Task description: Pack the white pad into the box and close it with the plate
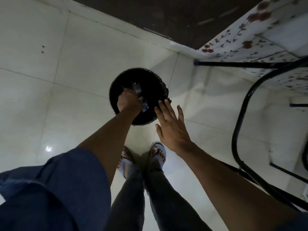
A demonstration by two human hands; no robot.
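Observation:
A round black bin (150,80) lined with a dark bag stands on the pale tiled floor in front of my feet. My left hand (129,101) reaches down into it, fingers closed around a crinkled clear plastic wrapper (141,99) with dark print. My right hand (171,125) hovers flat and spread over the bin's right rim, fingertips touching the bag's edge. No white pad, box or plate shows in this view.
A table with a floral cloth (250,42) stands at the upper right on black metal legs (241,124). A dark wooden panel (166,14) runs along the top. My sandalled feet (143,157) are just behind the bin.

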